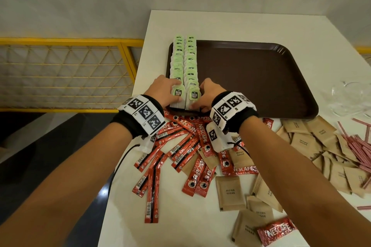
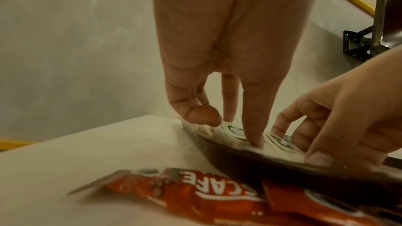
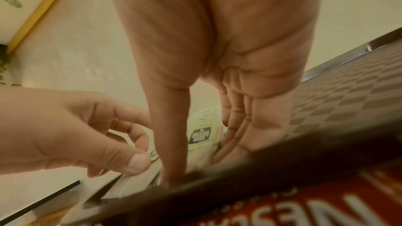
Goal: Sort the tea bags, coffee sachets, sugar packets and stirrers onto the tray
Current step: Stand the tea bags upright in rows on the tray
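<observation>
Two rows of green-tagged tea bags [image 1: 183, 62] run along the left side of the brown tray [image 1: 251, 78]. My left hand [image 1: 174, 91] pinches the nearest tea bag of the left row, thumb in front and fingers curled over the top. My right hand [image 1: 197, 97] grips the near end of the right row between thumb and fingers. The left wrist view shows my left hand [image 2: 234, 123] on the tea bags [image 2: 234, 131], with the right hand [image 2: 304, 143] alongside. In the right wrist view, a tea bag [image 3: 201, 135] sits between my right thumb and fingers [image 3: 239, 135].
Red coffee sachets [image 1: 180, 146] lie scattered in front of the tray, under my wrists. Brown sugar packets [image 1: 301, 140] spread to the right and near front. Pink striped stirrers [image 1: 359, 146] lie far right, by a glass bowl [image 1: 351, 98]. The table's left edge drops off beside a yellow railing [image 1: 60, 70].
</observation>
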Demonstrator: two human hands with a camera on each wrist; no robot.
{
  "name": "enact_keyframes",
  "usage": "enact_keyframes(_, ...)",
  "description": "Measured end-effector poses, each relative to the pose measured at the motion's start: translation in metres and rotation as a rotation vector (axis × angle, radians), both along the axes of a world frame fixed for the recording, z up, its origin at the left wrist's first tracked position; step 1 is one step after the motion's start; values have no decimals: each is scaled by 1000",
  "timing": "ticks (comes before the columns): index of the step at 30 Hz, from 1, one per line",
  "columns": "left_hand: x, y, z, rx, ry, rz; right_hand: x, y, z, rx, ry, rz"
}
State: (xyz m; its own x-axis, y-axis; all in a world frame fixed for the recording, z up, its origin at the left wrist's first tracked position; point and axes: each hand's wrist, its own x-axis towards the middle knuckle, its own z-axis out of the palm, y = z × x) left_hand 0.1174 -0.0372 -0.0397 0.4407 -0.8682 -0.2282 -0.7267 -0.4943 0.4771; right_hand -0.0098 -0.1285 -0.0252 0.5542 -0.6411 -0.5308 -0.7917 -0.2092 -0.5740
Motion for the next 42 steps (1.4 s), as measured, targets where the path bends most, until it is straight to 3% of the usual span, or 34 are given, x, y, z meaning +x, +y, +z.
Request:
enact_keyframes(14, -2, 12, -1, -91, 97, -18, 0, -1, 1, -56, -26, -3)
enact_keyframes(24, -2, -3, 0, 35, -54, -28, -2, 1, 2, -88, -62, 28)
enact_keyframes(34, -1, 6, 4, -97, 31, 12, -5, -3, 2, -82, -85, 45)
enact_keyframes(42, 7, 6, 17, -131, 219, 76, -7, -3, 2, -76, -82, 53)
